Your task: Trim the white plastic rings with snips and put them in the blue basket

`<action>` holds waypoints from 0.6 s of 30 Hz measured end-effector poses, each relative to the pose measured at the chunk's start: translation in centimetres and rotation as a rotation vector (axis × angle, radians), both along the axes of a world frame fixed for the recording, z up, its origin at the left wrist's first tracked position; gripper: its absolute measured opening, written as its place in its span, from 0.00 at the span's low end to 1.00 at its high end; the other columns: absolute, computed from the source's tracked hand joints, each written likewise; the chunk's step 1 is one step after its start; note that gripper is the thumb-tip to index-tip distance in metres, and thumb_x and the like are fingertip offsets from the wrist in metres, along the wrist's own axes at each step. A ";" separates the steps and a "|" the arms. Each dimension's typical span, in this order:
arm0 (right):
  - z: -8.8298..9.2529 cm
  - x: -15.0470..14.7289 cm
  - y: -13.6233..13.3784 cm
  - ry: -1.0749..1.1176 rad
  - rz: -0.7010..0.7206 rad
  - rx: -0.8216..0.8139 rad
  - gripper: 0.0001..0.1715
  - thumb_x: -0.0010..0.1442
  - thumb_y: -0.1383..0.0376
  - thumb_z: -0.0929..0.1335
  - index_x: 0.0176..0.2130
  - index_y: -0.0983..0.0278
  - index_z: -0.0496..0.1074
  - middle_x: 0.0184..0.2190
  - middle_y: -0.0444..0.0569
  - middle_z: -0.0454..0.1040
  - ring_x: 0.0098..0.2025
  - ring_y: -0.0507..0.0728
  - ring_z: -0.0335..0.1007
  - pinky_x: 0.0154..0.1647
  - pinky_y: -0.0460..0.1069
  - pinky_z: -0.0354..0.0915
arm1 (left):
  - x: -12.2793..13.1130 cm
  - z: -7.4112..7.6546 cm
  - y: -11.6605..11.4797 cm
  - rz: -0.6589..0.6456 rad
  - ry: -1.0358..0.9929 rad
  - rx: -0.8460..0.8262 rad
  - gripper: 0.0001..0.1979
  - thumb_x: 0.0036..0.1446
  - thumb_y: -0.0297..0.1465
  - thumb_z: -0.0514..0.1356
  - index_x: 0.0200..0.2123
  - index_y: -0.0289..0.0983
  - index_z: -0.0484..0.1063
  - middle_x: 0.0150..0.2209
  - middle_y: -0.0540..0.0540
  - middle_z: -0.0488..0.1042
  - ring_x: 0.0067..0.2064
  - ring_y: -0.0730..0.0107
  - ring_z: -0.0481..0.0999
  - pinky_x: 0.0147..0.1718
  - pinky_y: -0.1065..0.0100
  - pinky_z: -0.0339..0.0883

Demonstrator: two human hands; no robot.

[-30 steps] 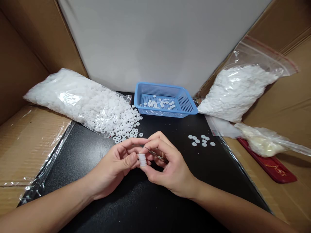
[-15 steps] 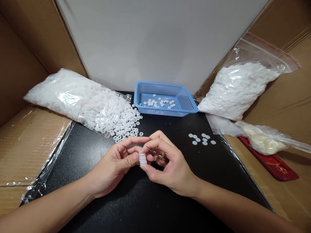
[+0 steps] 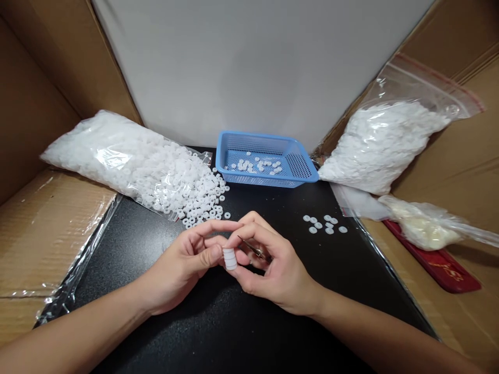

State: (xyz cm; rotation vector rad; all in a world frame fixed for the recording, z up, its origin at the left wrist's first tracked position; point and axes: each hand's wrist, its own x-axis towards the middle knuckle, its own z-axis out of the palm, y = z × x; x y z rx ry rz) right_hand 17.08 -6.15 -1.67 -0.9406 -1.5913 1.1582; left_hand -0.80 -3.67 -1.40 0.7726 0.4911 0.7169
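A short stack of white discs sits between my two hands over the black table. My left hand is closed, its thumb against the stack's left side and its forefinger reaching over to my right fingers. Between thumb and forefinger, my right hand grips the stack from above and below. Tucked in the same hand is a thin, pointed metal tool, partly hidden by the fingers; it looks like tweezers. Beyond my right hand, several loose translucent white discs lie on the table.
At the left, a clear bag of small white rings spills rings onto the table. A blue basket with some white pieces stands at the back. To the right are a bag of white pieces, a yellowish bag and a red tray.
The stack has tilted slightly, its lower end shifting right. The metal tool's angle has changed a little in my right hand. Both hands hold nearly the same pose.
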 end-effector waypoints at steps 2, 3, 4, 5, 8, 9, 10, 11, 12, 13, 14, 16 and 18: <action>0.0 0.0 0.0 -0.008 -0.008 0.003 0.08 0.57 0.69 0.71 0.38 0.61 0.71 0.36 0.43 0.62 0.23 0.44 0.51 0.18 0.42 0.52 | 0.0 0.0 0.0 0.016 0.014 0.019 0.17 0.55 0.35 0.72 0.48 0.39 0.82 0.36 0.46 0.84 0.40 0.68 0.82 0.42 0.73 0.72; -0.1 0.0 0.0 -0.007 -0.005 0.011 0.08 0.57 0.69 0.71 0.39 0.61 0.72 0.36 0.43 0.62 0.23 0.44 0.51 0.18 0.42 0.52 | 0.0 0.0 0.0 0.034 0.023 0.033 0.17 0.54 0.35 0.73 0.47 0.38 0.82 0.35 0.46 0.83 0.39 0.69 0.82 0.41 0.73 0.72; -0.1 0.0 0.0 -0.002 0.001 0.019 0.09 0.57 0.70 0.71 0.39 0.60 0.72 0.36 0.43 0.62 0.23 0.44 0.51 0.18 0.42 0.51 | 0.0 0.0 0.0 0.056 0.036 0.045 0.17 0.53 0.34 0.74 0.47 0.38 0.82 0.34 0.47 0.83 0.37 0.71 0.81 0.40 0.74 0.71; -0.2 0.0 0.0 0.005 0.008 0.026 0.10 0.56 0.70 0.71 0.39 0.60 0.72 0.36 0.43 0.62 0.23 0.44 0.51 0.18 0.41 0.51 | 0.0 0.0 0.0 0.073 0.049 0.052 0.16 0.53 0.32 0.74 0.46 0.39 0.82 0.33 0.48 0.82 0.36 0.72 0.81 0.39 0.74 0.71; -0.3 0.1 0.0 0.016 0.025 0.028 0.11 0.55 0.71 0.71 0.39 0.60 0.72 0.37 0.42 0.62 0.24 0.44 0.51 0.18 0.41 0.52 | -0.1 0.0 0.0 0.077 0.065 0.062 0.14 0.55 0.29 0.72 0.47 0.40 0.82 0.32 0.48 0.83 0.35 0.71 0.82 0.38 0.74 0.71; -0.3 0.1 0.0 0.016 0.027 0.027 0.11 0.55 0.71 0.71 0.39 0.60 0.72 0.37 0.42 0.62 0.23 0.44 0.50 0.18 0.41 0.52 | -0.1 0.0 0.0 0.066 0.065 0.063 0.14 0.57 0.28 0.71 0.47 0.41 0.81 0.32 0.48 0.84 0.36 0.71 0.82 0.38 0.74 0.71; -0.3 0.1 0.0 0.014 0.029 0.024 0.10 0.55 0.71 0.71 0.39 0.60 0.72 0.37 0.42 0.62 0.23 0.44 0.50 0.18 0.41 0.52 | -0.2 0.0 0.0 0.050 0.062 0.066 0.14 0.58 0.28 0.70 0.48 0.41 0.81 0.33 0.48 0.84 0.37 0.71 0.83 0.39 0.74 0.71; -0.2 0.1 0.0 0.011 0.027 0.023 0.10 0.56 0.71 0.71 0.39 0.61 0.72 0.37 0.42 0.62 0.23 0.44 0.50 0.18 0.41 0.53 | -0.2 -0.1 0.1 0.033 0.056 0.068 0.15 0.59 0.28 0.69 0.50 0.42 0.81 0.34 0.47 0.84 0.38 0.70 0.83 0.40 0.74 0.71; -0.2 0.1 0.0 0.006 0.021 0.022 0.09 0.56 0.70 0.71 0.39 0.61 0.72 0.36 0.42 0.61 0.24 0.44 0.52 0.19 0.41 0.54 | -0.3 -0.1 0.1 0.019 0.053 0.069 0.15 0.60 0.29 0.69 0.51 0.42 0.80 0.35 0.47 0.85 0.40 0.68 0.83 0.42 0.72 0.72; -0.2 0.1 0.0 -0.001 0.013 0.022 0.09 0.56 0.70 0.71 0.39 0.61 0.72 0.36 0.43 0.61 0.24 0.45 0.54 0.20 0.42 0.55 | -0.3 -0.2 0.1 0.005 0.050 0.073 0.16 0.59 0.30 0.69 0.52 0.42 0.80 0.37 0.46 0.85 0.41 0.67 0.83 0.44 0.71 0.72; -0.2 0.1 0.0 -0.009 0.006 0.025 0.09 0.56 0.70 0.71 0.39 0.61 0.72 0.37 0.43 0.61 0.25 0.45 0.56 0.20 0.42 0.56 | -0.3 -0.2 0.1 0.000 0.050 0.080 0.18 0.58 0.31 0.70 0.52 0.42 0.79 0.38 0.46 0.85 0.42 0.66 0.83 0.45 0.70 0.72; -0.2 0.2 0.0 -0.029 -0.005 0.039 0.09 0.56 0.71 0.71 0.38 0.60 0.72 0.37 0.44 0.62 0.27 0.46 0.59 0.21 0.42 0.58 | -0.4 -0.3 0.1 0.017 0.069 0.102 0.21 0.55 0.32 0.73 0.53 0.42 0.79 0.40 0.46 0.84 0.42 0.67 0.82 0.45 0.70 0.72; -0.3 0.2 0.0 -0.045 -0.004 0.053 0.11 0.55 0.72 0.71 0.38 0.60 0.71 0.37 0.44 0.63 0.27 0.47 0.59 0.21 0.42 0.57 | -0.4 -0.4 0.1 0.050 0.104 0.118 0.22 0.52 0.31 0.74 0.52 0.43 0.80 0.39 0.47 0.82 0.40 0.69 0.81 0.42 0.72 0.72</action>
